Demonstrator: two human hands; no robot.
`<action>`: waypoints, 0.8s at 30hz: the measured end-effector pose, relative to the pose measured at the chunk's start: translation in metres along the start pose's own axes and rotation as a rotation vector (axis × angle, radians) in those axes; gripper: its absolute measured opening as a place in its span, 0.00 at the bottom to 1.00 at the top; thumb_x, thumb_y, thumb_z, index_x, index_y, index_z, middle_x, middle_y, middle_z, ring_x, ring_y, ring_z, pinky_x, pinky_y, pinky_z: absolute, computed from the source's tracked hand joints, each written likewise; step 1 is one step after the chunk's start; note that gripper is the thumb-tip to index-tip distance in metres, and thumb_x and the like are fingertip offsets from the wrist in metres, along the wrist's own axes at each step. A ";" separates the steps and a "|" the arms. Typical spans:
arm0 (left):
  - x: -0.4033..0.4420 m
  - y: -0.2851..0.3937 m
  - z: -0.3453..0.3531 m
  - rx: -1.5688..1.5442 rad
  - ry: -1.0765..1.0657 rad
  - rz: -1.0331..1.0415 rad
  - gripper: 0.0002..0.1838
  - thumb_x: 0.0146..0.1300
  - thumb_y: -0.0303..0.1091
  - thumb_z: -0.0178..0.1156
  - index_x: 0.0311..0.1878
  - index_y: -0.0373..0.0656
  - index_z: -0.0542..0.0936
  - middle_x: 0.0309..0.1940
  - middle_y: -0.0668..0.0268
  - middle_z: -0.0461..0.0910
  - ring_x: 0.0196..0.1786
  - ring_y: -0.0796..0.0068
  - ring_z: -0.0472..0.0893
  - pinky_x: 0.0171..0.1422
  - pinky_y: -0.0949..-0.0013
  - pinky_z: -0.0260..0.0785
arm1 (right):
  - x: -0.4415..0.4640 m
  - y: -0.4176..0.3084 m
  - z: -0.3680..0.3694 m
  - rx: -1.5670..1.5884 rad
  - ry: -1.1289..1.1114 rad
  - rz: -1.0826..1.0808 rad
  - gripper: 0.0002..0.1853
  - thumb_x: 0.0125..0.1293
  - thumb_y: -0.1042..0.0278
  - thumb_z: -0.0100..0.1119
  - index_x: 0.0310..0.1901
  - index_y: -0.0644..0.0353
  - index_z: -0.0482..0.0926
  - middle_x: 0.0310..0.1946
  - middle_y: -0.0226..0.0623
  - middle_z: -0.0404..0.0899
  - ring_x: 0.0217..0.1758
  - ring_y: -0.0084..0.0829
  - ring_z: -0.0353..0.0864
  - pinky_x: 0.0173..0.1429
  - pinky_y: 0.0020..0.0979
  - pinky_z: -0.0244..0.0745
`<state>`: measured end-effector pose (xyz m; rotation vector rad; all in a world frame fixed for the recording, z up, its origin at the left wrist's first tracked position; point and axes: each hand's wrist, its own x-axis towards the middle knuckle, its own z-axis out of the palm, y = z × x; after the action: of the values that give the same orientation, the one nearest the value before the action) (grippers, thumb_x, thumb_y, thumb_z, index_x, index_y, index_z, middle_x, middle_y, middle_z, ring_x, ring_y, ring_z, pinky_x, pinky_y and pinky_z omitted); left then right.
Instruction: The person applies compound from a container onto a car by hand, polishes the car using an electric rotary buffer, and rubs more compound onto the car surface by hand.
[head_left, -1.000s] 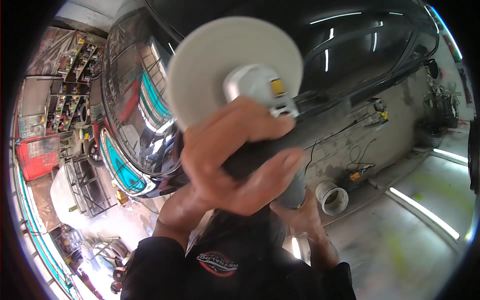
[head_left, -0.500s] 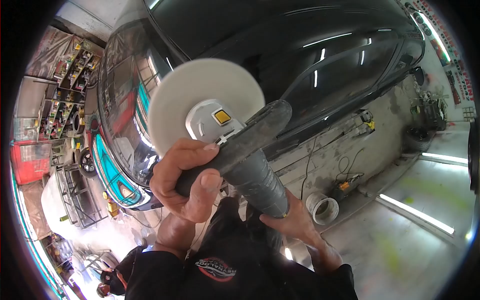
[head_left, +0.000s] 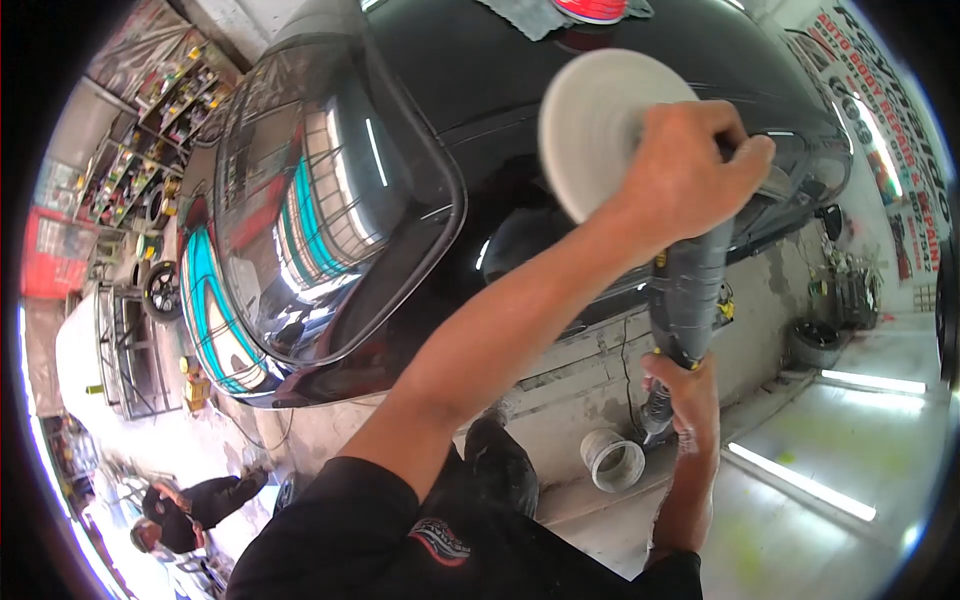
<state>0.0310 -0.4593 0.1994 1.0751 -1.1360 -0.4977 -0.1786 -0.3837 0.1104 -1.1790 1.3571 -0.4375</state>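
Note:
A polisher (head_left: 688, 295) with a dark, tape-wrapped body is in both my hands. Its round white pad (head_left: 585, 135), slightly blurred, is tilted above a glossy black car (head_left: 480, 100). I cannot tell whether the pad touches the paint. My left hand (head_left: 690, 170) reaches across and is closed at the polisher's front end, hiding its head and front handle. Lower down, my right hand (head_left: 690, 390) is wrapped round the rear of the body, near the cord end.
A red tub (head_left: 592, 8) rests on a grey cloth (head_left: 530, 14) on the car. The car's window (head_left: 300, 200) curves at left. A white bucket (head_left: 612, 462) stands on the floor near my right arm. Another person (head_left: 195, 515) is at lower left, below a loose wheel (head_left: 161, 287).
The polisher has moved right with both hands, and its pad has tilted. My left arm now stretches across the view. The view has shifted, bringing in the red tub and cloth.

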 end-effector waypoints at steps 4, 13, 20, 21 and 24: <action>-0.001 0.006 -0.008 -0.027 -0.019 -0.056 0.16 0.66 0.37 0.67 0.28 0.34 0.84 0.20 0.65 0.80 0.25 0.81 0.74 0.29 0.67 0.67 | -0.001 -0.008 0.005 0.044 -0.028 -0.034 0.13 0.52 0.72 0.72 0.38 0.63 0.81 0.26 0.31 0.81 0.26 0.22 0.77 0.33 0.27 0.72; -0.121 0.021 -0.135 0.393 0.323 0.159 0.10 0.68 0.31 0.63 0.35 0.32 0.84 0.25 0.69 0.78 0.26 0.83 0.72 0.29 0.75 0.63 | -0.034 0.018 0.057 -0.281 -0.298 -0.304 0.30 0.53 0.60 0.76 0.54 0.69 0.78 0.42 0.51 0.88 0.48 0.44 0.89 0.53 0.40 0.80; -0.140 0.044 -0.135 0.102 0.394 -0.025 0.14 0.68 0.35 0.61 0.37 0.30 0.82 0.28 0.62 0.80 0.24 0.81 0.74 0.26 0.76 0.65 | -0.044 0.012 0.054 -0.449 -0.360 -0.195 0.35 0.51 0.55 0.77 0.58 0.66 0.77 0.46 0.57 0.86 0.53 0.54 0.86 0.58 0.44 0.78; -0.132 0.048 -0.127 0.098 0.370 -0.059 0.12 0.69 0.33 0.63 0.36 0.31 0.81 0.27 0.64 0.80 0.22 0.82 0.76 0.26 0.77 0.66 | -0.044 0.009 0.047 -0.453 -0.349 -0.180 0.35 0.51 0.56 0.78 0.58 0.67 0.77 0.47 0.57 0.86 0.54 0.52 0.87 0.58 0.43 0.78; -0.095 0.035 -0.092 0.039 0.236 -0.059 0.09 0.69 0.31 0.65 0.34 0.35 0.83 0.24 0.70 0.80 0.25 0.84 0.76 0.29 0.76 0.67 | -0.031 0.011 0.025 -0.289 -0.279 -0.169 0.37 0.51 0.60 0.80 0.60 0.71 0.76 0.47 0.45 0.87 0.53 0.36 0.85 0.61 0.35 0.75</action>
<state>0.0709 -0.3302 0.1820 1.1706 -0.9122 -0.3846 -0.1677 -0.3438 0.1121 -1.5395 1.1060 -0.1875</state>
